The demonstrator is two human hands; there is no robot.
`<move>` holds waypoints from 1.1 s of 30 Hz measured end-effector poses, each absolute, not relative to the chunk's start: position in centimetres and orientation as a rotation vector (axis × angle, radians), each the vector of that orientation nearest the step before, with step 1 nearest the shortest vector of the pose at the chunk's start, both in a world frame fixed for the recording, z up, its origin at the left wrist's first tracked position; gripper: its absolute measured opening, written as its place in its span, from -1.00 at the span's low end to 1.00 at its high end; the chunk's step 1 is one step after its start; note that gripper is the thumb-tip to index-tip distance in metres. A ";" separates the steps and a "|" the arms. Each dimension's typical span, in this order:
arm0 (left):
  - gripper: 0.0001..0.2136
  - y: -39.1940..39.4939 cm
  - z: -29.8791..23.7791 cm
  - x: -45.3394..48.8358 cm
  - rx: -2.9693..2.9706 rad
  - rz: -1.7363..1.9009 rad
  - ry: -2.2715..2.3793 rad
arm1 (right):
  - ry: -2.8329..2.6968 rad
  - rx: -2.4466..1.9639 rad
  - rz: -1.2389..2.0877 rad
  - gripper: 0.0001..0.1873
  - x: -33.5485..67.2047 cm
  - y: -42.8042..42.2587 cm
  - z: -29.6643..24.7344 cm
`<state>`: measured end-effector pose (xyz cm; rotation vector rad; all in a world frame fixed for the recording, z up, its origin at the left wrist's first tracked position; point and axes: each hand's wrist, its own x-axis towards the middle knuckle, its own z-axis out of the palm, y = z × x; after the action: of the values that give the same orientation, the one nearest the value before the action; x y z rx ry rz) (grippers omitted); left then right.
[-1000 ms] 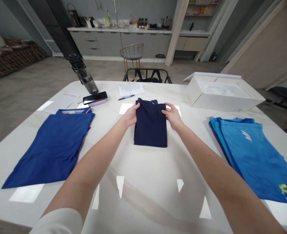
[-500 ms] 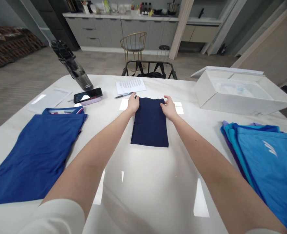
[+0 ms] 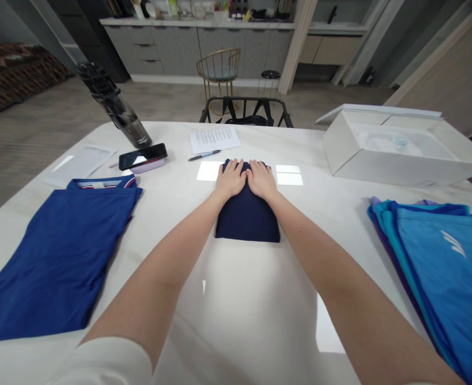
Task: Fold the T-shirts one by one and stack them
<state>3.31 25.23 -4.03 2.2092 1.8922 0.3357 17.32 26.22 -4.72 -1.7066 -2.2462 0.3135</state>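
Observation:
A dark navy folded garment point(image 3: 247, 219) lies flat on the white table point(image 3: 252, 299), straight in front of me. On its far half rests my left hand point(image 3: 231, 179), palm down with the fingers stretched out. My right hand point(image 3: 261, 179) lies flat beside it, thumbs almost meeting, fingers pointing toward the far edge. Neither hand grips the cloth. Under the hands part of the garment is hidden, so its exact kind cannot be made out.
At left lies a folded blue shirt point(image 3: 59, 256); at right, a pile of blue and purple clothes point(image 3: 440, 256). Farther back stand a dark bottle point(image 3: 117, 109), a phone point(image 3: 142, 156), a pen point(image 3: 204, 155), a printed sheet point(image 3: 215, 140) and an open white box point(image 3: 396, 160). A chair point(image 3: 247, 107) stands beyond.
Both hands have let go of the garment's far side edges and moved inward onto its top, fingers now flat. The garment stays in nearly the same place.

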 end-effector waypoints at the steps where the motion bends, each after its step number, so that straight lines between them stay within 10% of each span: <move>1: -0.41 25.0 -4.3 3.0 2.215 0.327 1.898 | -2.240 -1.748 0.321 -0.35 17.7 26.1 -4.8; 33: -0.44 12.5 -3.7 5.6 2.130 0.632 1.736 | -2.326 -1.713 0.247 -0.33 17.7 12.3 -3.3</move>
<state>5.63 12.53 -3.67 2.1298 1.7364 0.6321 17.70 12.29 -3.32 -1.7133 -2.3262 0.2474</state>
